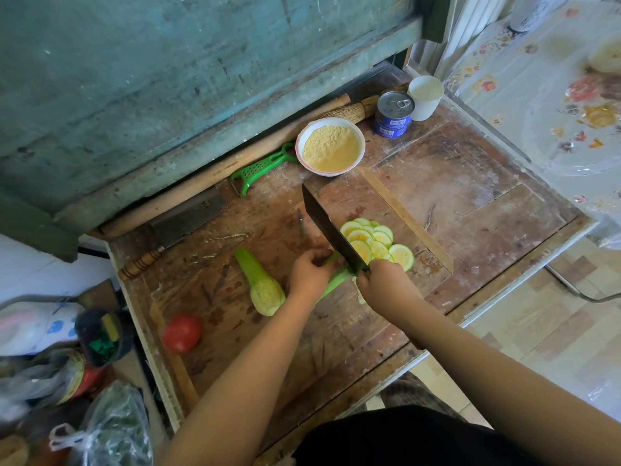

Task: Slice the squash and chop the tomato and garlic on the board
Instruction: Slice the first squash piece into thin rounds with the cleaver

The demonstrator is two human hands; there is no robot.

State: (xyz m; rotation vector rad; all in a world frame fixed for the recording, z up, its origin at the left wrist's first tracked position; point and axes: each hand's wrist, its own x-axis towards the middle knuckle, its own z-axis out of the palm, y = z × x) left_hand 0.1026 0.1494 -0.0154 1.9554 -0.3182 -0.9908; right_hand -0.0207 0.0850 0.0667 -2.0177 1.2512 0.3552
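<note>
A pale green squash is pinned down on the worn wooden board by the left hand, whose fingers are curled over its top. The handle of a dark cleaver is gripped by the right hand, fingers wrapped closed around it; the blade is set on edge against the cut end of the squash, its tip pointing away from the person. Just beyond the blade, a loose overlapping pile of round squash slices is spread on the board, the nearest slice lying close to the right hand's knuckles.

A second squash, peeled and bulbous at its near end, is laid on the tabletop to the left of the left hand, apart from it. A red tomato is placed nearer the table's left edge, well apart from the board. No garlic can be made out with certainty (a small pale scrap under the right wrist is too hidden to be identified).

At the back of the table, a white bowl of yellow powder is set touching the board's far corner, with a green peeler to its left and a blue tin can and a white cup to its right. A second, wooden-handled cleaver is laid by the wall beside a long rolling pin.
</note>
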